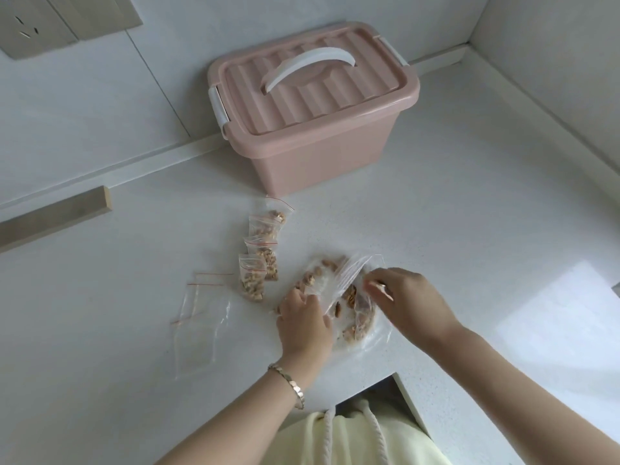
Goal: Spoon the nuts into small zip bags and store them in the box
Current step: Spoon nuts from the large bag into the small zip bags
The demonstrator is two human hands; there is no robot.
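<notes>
A large clear bag of nuts (349, 303) lies on the white counter in front of me. My left hand (303, 322) grips a small zip bag (330, 285) at its left side, over the nuts. My right hand (407, 302) pinches something thin at the small bag's right side; it looks like a spoon handle (382, 286), but most of it is hidden. Several small filled zip bags (261, 253) with red seals lie in a row further back. The pink box (318, 156) with a white handle stands behind them, lid on.
Several empty small zip bags (198, 317) lie flat to the left. A wooden strip (53, 216) sits at the far left by the wall. The counter has a cut-out edge (396, 380) near my body, and walls meet in a corner at the back right.
</notes>
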